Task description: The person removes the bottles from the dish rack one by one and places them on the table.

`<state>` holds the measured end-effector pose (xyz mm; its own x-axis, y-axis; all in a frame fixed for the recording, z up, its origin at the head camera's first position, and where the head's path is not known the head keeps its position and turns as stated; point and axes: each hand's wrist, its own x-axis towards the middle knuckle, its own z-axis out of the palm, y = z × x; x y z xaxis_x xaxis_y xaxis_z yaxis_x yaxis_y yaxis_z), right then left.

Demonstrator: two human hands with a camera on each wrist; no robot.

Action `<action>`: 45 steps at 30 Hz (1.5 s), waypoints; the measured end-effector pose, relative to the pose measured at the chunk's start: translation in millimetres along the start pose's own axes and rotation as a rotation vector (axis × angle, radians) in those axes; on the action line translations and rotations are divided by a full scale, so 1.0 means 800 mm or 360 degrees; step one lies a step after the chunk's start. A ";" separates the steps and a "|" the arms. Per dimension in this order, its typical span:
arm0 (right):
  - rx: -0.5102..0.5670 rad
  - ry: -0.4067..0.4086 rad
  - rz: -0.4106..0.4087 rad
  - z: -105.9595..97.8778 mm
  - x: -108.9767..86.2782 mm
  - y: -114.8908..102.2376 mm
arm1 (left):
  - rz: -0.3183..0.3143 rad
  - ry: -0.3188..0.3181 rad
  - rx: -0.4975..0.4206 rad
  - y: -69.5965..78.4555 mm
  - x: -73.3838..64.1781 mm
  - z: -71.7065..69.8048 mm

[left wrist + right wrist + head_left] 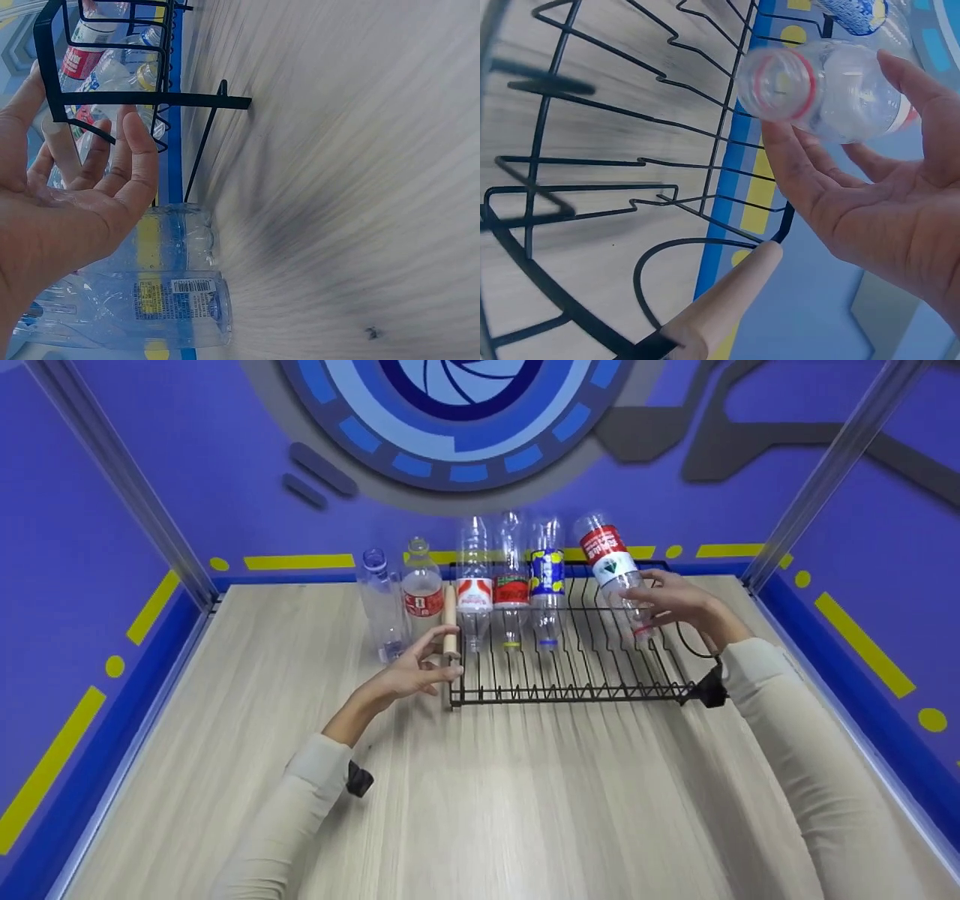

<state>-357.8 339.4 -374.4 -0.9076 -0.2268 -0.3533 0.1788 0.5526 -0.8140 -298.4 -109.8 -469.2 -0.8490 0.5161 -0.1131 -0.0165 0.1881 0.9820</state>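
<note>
Bottle (609, 556) is grasped by fingers of the right hand (671, 598), just at their left — long axis tilted, neck down toward right part of the rack (570, 700). The left hand (401, 676) is at the wooden handle (450, 615) — whether its fingers grip, one cannot tell.

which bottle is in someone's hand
The tilted bottle with a red neck ring: the right hand holds it, while no hand holds the other five bottles.

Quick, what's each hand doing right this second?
Left hand: closed, seemingly lightly, on the wooden handle.
Right hand: closed, holding the upside-down bottle with the red-and-white label.
</note>
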 end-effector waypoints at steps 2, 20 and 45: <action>0.0041 0.0010 -0.0024 -0.003 -0.004 0.004 | -0.0001 0.0003 -0.0005 -0.001 0.000 0.001; 0.0324 0.0067 -0.0279 -0.001 -0.024 0.010 | -0.0003 -0.0021 -0.0021 -0.002 0.000 -0.001; 0.0037 -0.0301 -0.0483 0.036 -0.029 0.009 | 0.0027 0.0010 0.0005 -0.003 -0.001 0.001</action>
<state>-324.5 325.3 -385.4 -0.8346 -0.5234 -0.1714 -0.0773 0.4194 -0.9045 -297.4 -110.3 -471.8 -0.8524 0.5140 -0.0957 -0.0007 0.1819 0.9833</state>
